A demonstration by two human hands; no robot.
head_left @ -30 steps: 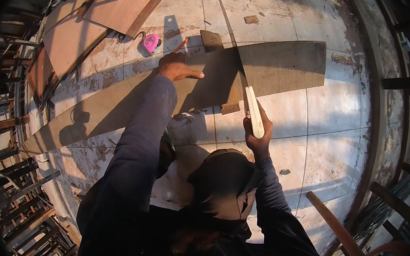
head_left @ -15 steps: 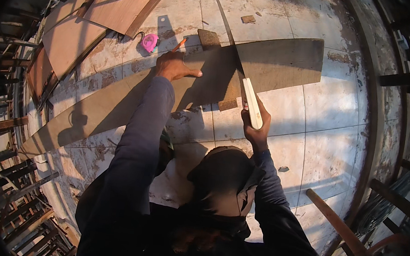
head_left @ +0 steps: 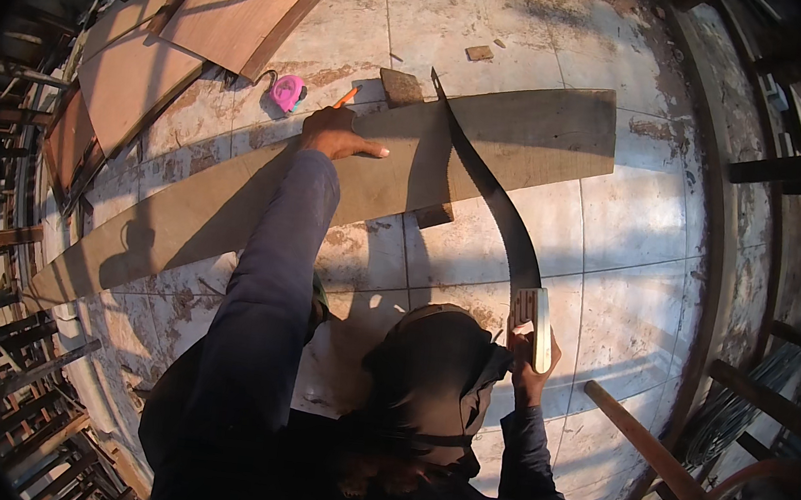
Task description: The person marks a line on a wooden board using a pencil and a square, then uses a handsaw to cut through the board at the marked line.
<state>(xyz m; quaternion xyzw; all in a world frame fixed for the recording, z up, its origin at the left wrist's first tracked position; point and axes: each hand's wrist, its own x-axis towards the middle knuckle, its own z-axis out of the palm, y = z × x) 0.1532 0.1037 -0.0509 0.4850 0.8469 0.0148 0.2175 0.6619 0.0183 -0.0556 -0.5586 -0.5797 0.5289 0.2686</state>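
Observation:
A long, tapering wooden board (head_left: 544, 133) lies slantwise across small wood blocks (head_left: 435, 217) on the tiled floor. My left hand (head_left: 339, 134) presses on its far edge, thumb stretched over the face, other fingers curled at the edge and partly hidden. Just past them shows an orange stick-like thing (head_left: 346, 97); whether the fingers touch it I cannot tell. In my right hand (head_left: 536, 370) is the pale handle of a handsaw (head_left: 496, 200). Its dark, bowed blade crosses the board, with the tip near the far edge and the handle drawn back toward me.
A pink tape measure (head_left: 287, 93) rests beyond the board on the left. Cut plywood pieces (head_left: 220, 16) are piled at the far left. A wood scrap (head_left: 480, 53) lies on the far floor. A wooden bar (head_left: 653, 447) juts in at lower right, and racks of wood line the left.
My right hand has pulled the saw back toward me and slightly right, so its tip has come from well past the board to its far edge. The left hand stays on the board.

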